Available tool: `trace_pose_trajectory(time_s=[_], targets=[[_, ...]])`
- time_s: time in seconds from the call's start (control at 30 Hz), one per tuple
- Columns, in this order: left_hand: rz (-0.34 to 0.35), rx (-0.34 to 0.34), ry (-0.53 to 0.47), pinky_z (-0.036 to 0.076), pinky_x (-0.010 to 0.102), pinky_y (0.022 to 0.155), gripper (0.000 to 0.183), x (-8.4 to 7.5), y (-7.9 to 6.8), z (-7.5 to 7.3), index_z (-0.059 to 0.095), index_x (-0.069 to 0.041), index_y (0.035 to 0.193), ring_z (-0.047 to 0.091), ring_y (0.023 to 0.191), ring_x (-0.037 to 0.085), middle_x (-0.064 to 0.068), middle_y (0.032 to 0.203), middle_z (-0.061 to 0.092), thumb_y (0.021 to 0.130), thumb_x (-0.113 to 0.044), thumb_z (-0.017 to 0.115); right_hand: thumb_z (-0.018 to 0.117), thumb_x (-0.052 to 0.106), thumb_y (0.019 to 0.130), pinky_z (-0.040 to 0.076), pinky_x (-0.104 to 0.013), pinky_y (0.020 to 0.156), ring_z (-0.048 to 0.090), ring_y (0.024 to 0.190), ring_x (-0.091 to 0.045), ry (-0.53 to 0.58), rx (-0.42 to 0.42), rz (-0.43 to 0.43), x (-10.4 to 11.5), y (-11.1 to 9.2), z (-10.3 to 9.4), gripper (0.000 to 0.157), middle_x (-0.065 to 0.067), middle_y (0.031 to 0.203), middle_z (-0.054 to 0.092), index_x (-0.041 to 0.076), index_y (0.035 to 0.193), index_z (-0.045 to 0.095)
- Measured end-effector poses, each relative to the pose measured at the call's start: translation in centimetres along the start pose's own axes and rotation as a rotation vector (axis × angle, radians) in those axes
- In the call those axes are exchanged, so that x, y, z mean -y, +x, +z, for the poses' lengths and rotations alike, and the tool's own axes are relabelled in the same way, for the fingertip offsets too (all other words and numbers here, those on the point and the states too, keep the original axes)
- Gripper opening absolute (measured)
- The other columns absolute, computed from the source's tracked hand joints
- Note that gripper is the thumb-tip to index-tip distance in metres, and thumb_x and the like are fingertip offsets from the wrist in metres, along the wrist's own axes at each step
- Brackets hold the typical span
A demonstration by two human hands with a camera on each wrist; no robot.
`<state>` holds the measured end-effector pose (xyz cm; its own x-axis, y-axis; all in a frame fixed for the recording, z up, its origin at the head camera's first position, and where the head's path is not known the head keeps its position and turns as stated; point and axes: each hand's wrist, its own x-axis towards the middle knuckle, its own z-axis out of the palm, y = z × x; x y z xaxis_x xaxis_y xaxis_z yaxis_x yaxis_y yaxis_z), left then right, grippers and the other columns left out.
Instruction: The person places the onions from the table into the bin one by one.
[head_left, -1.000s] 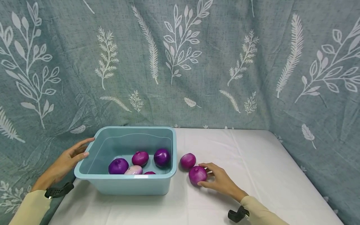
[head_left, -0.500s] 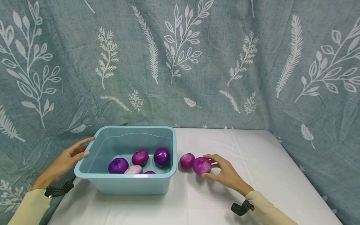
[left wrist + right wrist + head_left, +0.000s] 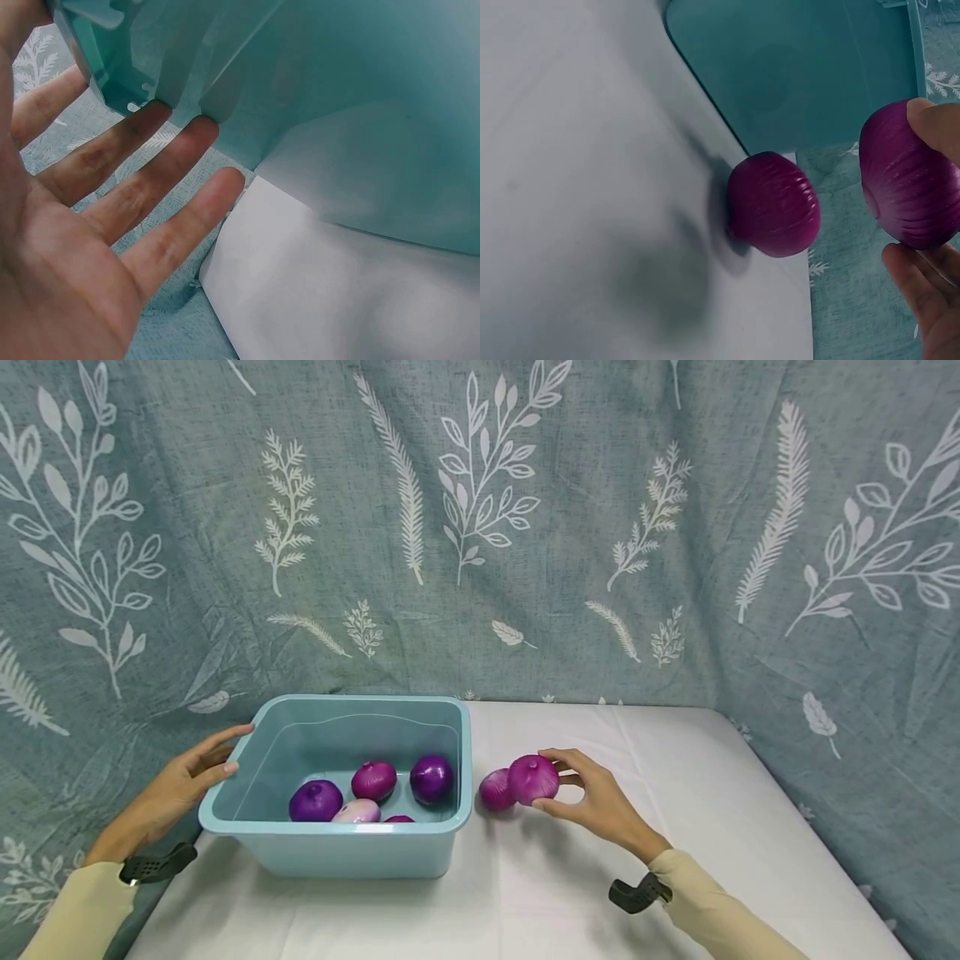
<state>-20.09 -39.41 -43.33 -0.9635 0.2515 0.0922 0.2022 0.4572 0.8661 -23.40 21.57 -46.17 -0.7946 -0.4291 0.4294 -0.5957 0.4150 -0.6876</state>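
Observation:
My right hand (image 3: 596,802) holds a red onion (image 3: 533,779) between thumb and fingertips. In the right wrist view that held onion (image 3: 907,176) is raised off the white cloth. Another red onion (image 3: 494,791) lies on the cloth just left of it, beside the tub's right wall; the right wrist view shows this onion (image 3: 774,204) whole. My left hand (image 3: 180,789) rests against the left end of a light blue plastic tub (image 3: 337,852). Seen from the left wrist, its fingers (image 3: 161,240) are nearly straight, their tips at the tub's outer wall.
Several onions lie in the tub, among them a dark purple one (image 3: 431,779) and a pale one (image 3: 357,812). A white cloth (image 3: 637,752) covers the table. Behind stands a grey-green leaf-patterned curtain (image 3: 555,610).
My right hand has lifted the onion off the cloth and moved it away from me, above the one lying there. My left hand and the tub have stayed put.

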Motion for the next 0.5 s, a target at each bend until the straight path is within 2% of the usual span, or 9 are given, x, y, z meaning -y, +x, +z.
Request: trace_pose_trajectory(time_s=[0.27,0.5], targets=[[0.021,0.017,-0.028,0.029,0.081,0.101,0.061,0.0,0.0,0.0,0.022,-0.029,0.166,0.015,0.146,0.059,0.014,0.17,0.013,0.112,-0.023,0.048,0.092,0.029,0.079,0.057,-0.028,0.092,0.066,0.11,-0.02,0.026,-0.015,-0.041,1.2,1.5,-0.1,0.069,0.002,0.127,0.063,0.016,0.139,0.06],[0.012,0.003,-0.015,0.032,0.077,0.103,0.06,0.0,-0.1,0.1,0.023,-0.029,0.166,0.019,0.146,0.056,0.013,0.17,0.016,0.112,-0.023,0.049,0.092,0.029,0.08,0.057,-0.029,0.093,0.064,0.112,-0.017,0.036,-0.019,-0.072,2.0,2.7,0.1,0.07,0.003,0.13,0.062,0.016,0.141,0.059]])
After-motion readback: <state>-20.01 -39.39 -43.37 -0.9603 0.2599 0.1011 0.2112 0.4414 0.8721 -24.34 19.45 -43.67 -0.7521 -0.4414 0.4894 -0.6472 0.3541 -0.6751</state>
